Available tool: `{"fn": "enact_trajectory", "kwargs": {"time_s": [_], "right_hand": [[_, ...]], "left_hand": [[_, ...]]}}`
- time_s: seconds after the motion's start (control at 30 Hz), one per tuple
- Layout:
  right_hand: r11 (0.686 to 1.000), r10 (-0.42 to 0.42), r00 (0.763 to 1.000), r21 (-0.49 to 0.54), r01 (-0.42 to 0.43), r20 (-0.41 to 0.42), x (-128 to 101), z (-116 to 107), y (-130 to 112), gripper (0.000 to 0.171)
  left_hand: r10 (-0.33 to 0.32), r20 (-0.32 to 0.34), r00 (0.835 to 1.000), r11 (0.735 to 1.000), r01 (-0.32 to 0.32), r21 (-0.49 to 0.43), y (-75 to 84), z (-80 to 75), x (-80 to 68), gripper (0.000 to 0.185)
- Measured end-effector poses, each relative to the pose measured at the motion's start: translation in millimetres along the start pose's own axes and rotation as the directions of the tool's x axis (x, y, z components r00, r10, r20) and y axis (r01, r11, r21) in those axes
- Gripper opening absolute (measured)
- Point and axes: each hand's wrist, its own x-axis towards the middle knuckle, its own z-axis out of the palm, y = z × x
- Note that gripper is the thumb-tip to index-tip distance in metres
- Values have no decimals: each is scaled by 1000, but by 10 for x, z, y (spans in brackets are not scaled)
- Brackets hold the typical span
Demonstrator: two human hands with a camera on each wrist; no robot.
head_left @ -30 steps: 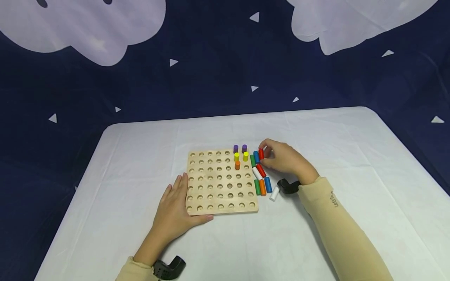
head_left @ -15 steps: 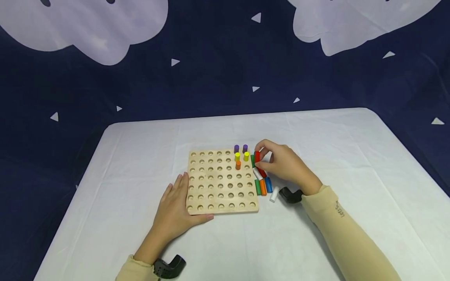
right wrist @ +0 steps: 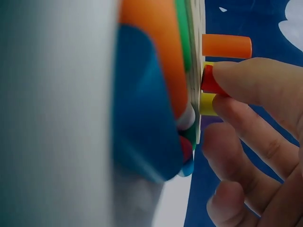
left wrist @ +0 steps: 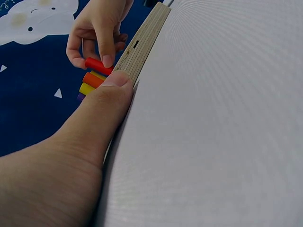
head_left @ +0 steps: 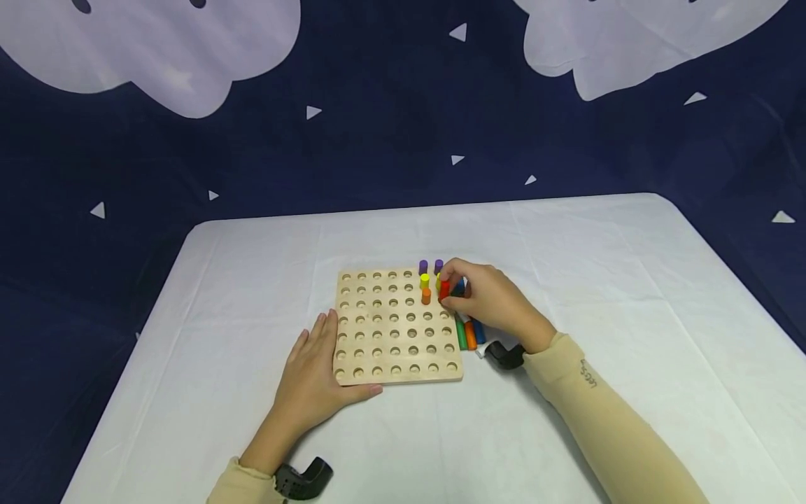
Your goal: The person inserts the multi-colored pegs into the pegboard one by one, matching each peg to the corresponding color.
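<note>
Right hand (head_left: pixel 488 301) carried red peg (head_left: pixel 444 290) from loose pile onto pegboard (head_left: pixel 384 343), fingertips pinching it beside orange peg (head_left: pixel 426 296). Left hand (head_left: pixel 313 378) flat, fingers straight, steadying board edge.

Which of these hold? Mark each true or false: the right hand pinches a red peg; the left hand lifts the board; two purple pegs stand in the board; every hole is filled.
1. The right hand pinches a red peg. True.
2. The left hand lifts the wooden board. False: the board lies flat on the table, the hand resting at its near left corner.
3. Two purple pegs stand in the board. True.
4. Every hole is filled. False: most holes are bare.
</note>
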Motion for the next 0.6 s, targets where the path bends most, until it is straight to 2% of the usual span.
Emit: {"fn": "enact_trajectory", "kwargs": {"time_s": [0.6], "right_hand": [[997,-4,1000,-80,4,3,-5,12,-41,19]], "left_hand": [[3,2,1000,1000,-3,0,6,-5,6,145]]}}
